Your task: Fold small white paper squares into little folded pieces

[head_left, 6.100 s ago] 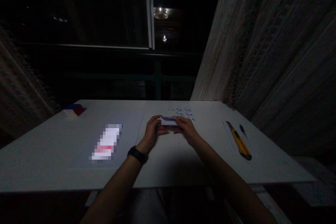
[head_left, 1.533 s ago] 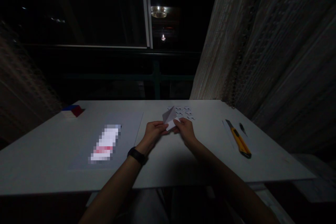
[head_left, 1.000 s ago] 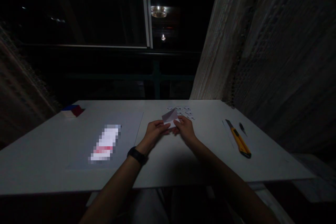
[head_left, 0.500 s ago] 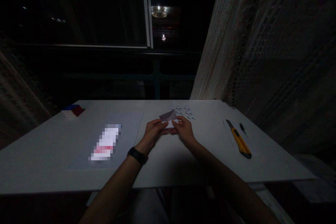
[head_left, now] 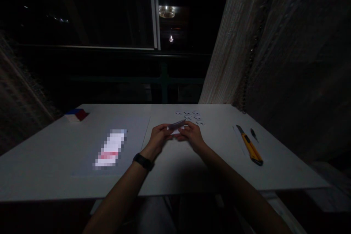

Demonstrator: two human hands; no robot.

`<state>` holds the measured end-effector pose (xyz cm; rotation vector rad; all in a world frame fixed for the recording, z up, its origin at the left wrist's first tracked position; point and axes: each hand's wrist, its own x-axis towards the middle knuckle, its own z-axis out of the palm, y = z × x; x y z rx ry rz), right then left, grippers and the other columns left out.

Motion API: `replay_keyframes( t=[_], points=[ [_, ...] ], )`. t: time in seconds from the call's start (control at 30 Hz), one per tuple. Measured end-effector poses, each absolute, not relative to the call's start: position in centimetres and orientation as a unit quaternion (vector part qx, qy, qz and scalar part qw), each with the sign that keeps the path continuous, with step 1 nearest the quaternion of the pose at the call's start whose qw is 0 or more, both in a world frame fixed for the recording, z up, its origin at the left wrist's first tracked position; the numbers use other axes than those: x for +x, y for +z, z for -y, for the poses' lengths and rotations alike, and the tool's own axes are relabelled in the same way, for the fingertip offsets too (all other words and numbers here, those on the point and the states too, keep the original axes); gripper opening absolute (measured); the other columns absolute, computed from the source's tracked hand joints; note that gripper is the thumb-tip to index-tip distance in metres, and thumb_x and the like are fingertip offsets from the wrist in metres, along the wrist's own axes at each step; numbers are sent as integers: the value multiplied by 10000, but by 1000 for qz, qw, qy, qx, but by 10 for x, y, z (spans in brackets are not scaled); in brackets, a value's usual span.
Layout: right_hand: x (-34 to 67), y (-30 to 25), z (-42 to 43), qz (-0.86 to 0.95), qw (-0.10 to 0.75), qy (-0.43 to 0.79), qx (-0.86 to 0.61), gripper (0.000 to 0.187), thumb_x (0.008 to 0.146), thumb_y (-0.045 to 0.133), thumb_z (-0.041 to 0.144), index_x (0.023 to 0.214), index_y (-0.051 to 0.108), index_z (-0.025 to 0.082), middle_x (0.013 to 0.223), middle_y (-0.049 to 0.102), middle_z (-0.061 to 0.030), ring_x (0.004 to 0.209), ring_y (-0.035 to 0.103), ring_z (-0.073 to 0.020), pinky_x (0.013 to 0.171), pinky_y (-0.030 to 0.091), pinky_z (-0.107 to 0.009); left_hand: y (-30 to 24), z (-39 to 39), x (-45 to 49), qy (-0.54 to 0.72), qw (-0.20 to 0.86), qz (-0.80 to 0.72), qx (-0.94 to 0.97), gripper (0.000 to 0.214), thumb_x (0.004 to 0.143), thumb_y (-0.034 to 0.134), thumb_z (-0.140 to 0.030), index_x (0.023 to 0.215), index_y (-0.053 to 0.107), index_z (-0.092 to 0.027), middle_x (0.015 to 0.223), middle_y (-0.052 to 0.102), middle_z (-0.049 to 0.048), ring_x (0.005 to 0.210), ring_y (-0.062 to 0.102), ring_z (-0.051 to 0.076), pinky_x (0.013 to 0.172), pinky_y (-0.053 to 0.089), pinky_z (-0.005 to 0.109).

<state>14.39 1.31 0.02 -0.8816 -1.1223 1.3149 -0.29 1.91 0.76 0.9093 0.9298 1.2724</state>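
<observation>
A small piece of folded white paper point(head_left: 178, 130) is held between both hands above the middle of the table. My left hand point(head_left: 158, 137) is closed on its left end, the thumb near the fold. On the other end my right hand point(head_left: 194, 136) grips it with thumb and fingers. The paper's upper flap point(head_left: 177, 124) tilts low over the lower layer and looks grey in the dim light. Just beyond the hands lie several small white pieces point(head_left: 192, 117) with dark marks, too small to make out.
A yellow utility knife point(head_left: 250, 147) lies at the right, beside a small dark pointed tool point(head_left: 254, 134). On the left, a bright blurred-out rectangle point(head_left: 111, 148) rests on a large pale sheet point(head_left: 137, 131). A blue, red and white block point(head_left: 76, 114) stands at the table's point(head_left: 41, 164) far left.
The paper's upper flap has come down from a raised, slanted position to lie nearly flat over the lower part. Both hands stay in about the same place.
</observation>
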Motion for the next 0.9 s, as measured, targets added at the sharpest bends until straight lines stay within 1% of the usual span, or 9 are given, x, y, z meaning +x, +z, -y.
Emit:
replay_keyframes(
  t=[0.1,0.2,0.27,0.37,0.43,0.53,0.67,0.77,0.9],
  points=[
    [146,0,-14,461,559,576,-378,343,584,686,253,877,534,159,692,657,-10,593,679,-205,508,549,-267,7,-20,-4,548,613,-399,405,269,536,673,-93,804,657,-109,697,648,42,584,601,133,535,503,236],
    [147,-1,-15,460,553,582,-378,366,591,688,249,907,524,163,684,658,-10,603,680,-206,511,551,-266,6,-22,-4,549,618,-373,421,305,547,695,-121,850,658,-106,770,661,59,679,623,167,641,536,307],
    [147,-2,-15,464,557,578,-376,431,590,698,257,959,488,183,689,656,2,581,676,-201,498,551,-271,5,-22,-3,553,619,-359,426,297,547,708,-135,838,660,-98,792,665,69,725,627,187,695,539,352],
    [147,-4,-16,471,573,559,-370,492,606,698,275,1003,412,227,683,640,38,557,672,-193,484,548,-277,5,-22,-2,562,614,-367,415,248,533,723,-148,766,661,-91,759,667,69,715,626,195,695,541,372],
    [147,-4,-16,474,581,548,-370,477,618,695,292,973,381,237,672,630,53,558,672,-189,486,547,-275,7,-21,-1,570,603,-385,404,229,517,730,-147,730,662,-94,712,663,60,680,622,187,657,542,351],
    [146,-4,-17,478,582,539,-378,457,617,700,328,916,368,229,657,628,52,556,670,-180,483,542,-263,11,-19,0,579,577,-418,397,225,500,734,-139,711,666,-100,645,651,39,595,601,156,585,526,298],
    [144,-4,-17,486,576,531,-388,446,598,715,366,870,398,212,641,625,45,548,665,-174,465,533,-246,13,-18,0,584,556,-435,400,188,490,737,-138,659,662,-101,566,621,19,517,566,125,513,480,244],
    [142,-3,-16,480,572,535,-395,436,582,725,388,831,422,197,622,629,39,535,662,-171,458,531,-243,11,-19,0,584,538,-449,409,168,497,738,-153,637,659,-102,500,582,0,457,515,98,449,421,208],
    [141,-3,-16,482,556,540,-408,386,596,704,440,734,466,169,566,643,5,502,650,-159,453,527,-233,9,-21,0,586,523,-455,420,162,507,733,-165,636,659,-102,500,577,-1,426,476,81,415,373,193]
  ],
)
